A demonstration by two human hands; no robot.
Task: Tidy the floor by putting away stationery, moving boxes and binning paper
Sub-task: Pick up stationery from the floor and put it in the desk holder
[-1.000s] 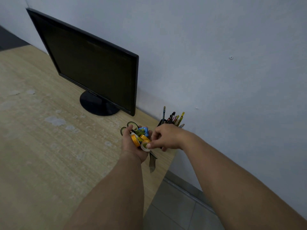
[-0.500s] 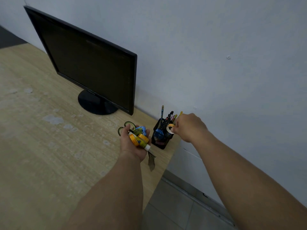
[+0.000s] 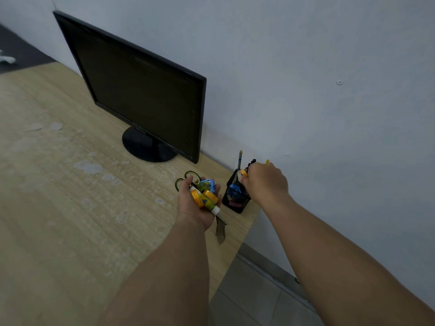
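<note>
My left hand [image 3: 191, 205] grips a bundle of stationery above the desk: green-handled scissors [image 3: 188, 178] with blades hanging down, orange tape rolls [image 3: 197, 197], a glue stick [image 3: 210, 205] and something blue. My right hand [image 3: 266, 182] pinches a small orange tape roll [image 3: 242, 173] over the mouth of a black mesh pen holder [image 3: 235, 196]. The holder stands at the desk's right corner and holds pens, pencils and blue items.
A black monitor [image 3: 141, 95] on a round stand sits at the back of the wooden desk [image 3: 58, 208], against the white wall. The desk's right edge drops to a grey tiled floor [image 3: 254, 297]. White crumpled paper [image 3: 7, 58] lies far left.
My right hand took a tape roll from the bundle in my left hand and carried it right to the pen holder, where it now hovers lower. The left hand stayed put.
</note>
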